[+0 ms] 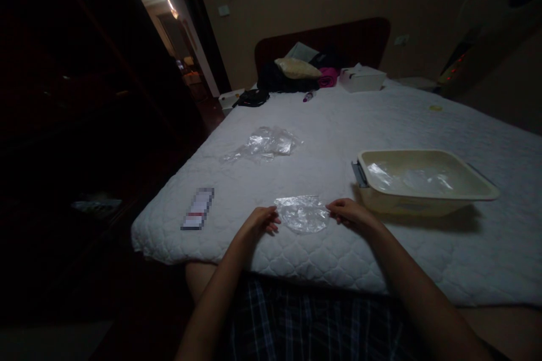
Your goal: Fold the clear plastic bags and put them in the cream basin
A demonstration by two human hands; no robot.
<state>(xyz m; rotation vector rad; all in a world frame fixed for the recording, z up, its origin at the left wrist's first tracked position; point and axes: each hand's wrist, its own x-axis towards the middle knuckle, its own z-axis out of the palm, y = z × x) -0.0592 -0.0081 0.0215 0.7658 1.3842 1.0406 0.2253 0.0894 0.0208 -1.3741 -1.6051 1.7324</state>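
Plaid cloth (292,321) covers the lap; over the white bed (322,130), the left hand (266,220) and the right hand (346,212) pinch opposite sides of a clear plastic sheet (304,215), left of a cream tub (423,206)

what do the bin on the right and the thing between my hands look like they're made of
Bin: probably hard plastic, smooth and cream, judging by its moulded rim and faint sheen.
Sheet: likely thin clear plastic film, glossy and crinkled, with bright highlights along its creases.
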